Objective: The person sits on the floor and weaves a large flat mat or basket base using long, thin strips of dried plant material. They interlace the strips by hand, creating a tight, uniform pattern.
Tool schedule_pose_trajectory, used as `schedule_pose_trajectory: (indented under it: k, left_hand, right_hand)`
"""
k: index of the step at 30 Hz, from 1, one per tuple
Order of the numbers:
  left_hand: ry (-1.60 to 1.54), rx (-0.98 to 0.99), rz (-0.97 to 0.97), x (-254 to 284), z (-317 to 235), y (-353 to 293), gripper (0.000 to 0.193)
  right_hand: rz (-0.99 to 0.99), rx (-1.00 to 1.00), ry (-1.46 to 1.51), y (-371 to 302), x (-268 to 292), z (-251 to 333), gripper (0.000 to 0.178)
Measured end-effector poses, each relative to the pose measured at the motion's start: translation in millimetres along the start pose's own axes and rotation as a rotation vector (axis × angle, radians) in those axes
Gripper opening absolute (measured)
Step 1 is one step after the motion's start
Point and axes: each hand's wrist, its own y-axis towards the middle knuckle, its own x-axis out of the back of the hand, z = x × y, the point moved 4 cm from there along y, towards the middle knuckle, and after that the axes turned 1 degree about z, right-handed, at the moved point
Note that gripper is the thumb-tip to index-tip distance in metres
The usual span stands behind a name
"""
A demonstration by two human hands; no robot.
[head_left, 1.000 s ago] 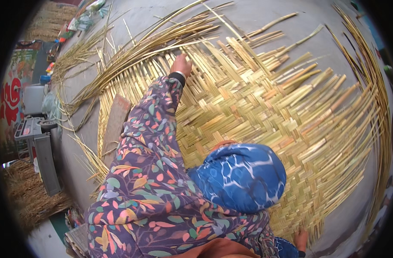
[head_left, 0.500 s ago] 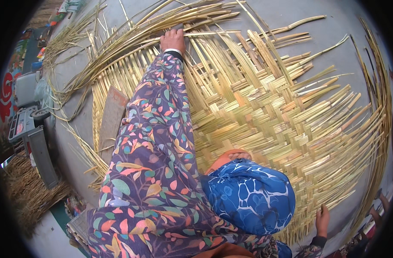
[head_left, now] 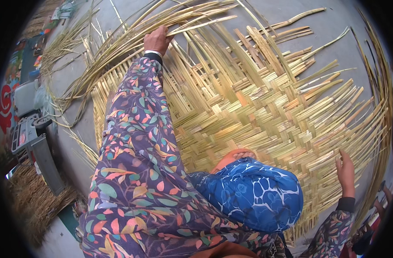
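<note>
A partly woven reed mat spreads across the floor, with loose strip ends fanning out to the right and the far side. At its far left edge my left hand is closed around a pale reed strip that runs off to the right. Beside that hand, a bundle of long thin reeds curves across the mat's far left edge. My right hand is raised over the strip ends at the right, its fingers apart and nothing seen in them. My sleeve covers part of the mat's left side.
My knee in blue patterned cloth and an orange shoe are over the mat. Long reeds lie along the right. A grey small vehicle and a straw heap are at left. Another person's hand shows at lower right.
My left hand has moved left and slightly nearer the loose reeds, tilting the pale strip. My right hand has risen from the lower right to farther over the mat's strip ends.
</note>
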Motion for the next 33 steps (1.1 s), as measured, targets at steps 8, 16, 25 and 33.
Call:
schedule_pose_trajectory:
  k: [8, 16, 25, 33]
  left_hand:
    - [-0.012, -0.181, -0.151, 41, 10, -39, 0.024]
    - [0.09, 0.062, -0.441, 110, 29, -72, 0.039]
    - [0.026, 0.583, -0.31, 172, 85, -95, 0.033]
    - [-0.34, -0.441, -0.348, 204, -246, -51, 0.014]
  right_hand:
    - [0.101, 0.141, 0.047, 4, -48, 4, 0.038]
    - [0.065, 0.259, 0.019, 32, -39, 35, 0.038]
    - [0.181, 0.375, 0.347, 40, -52, 77, 0.038]
    - [0.122, 0.566, 1.208, -44, 28, 208, 0.053]
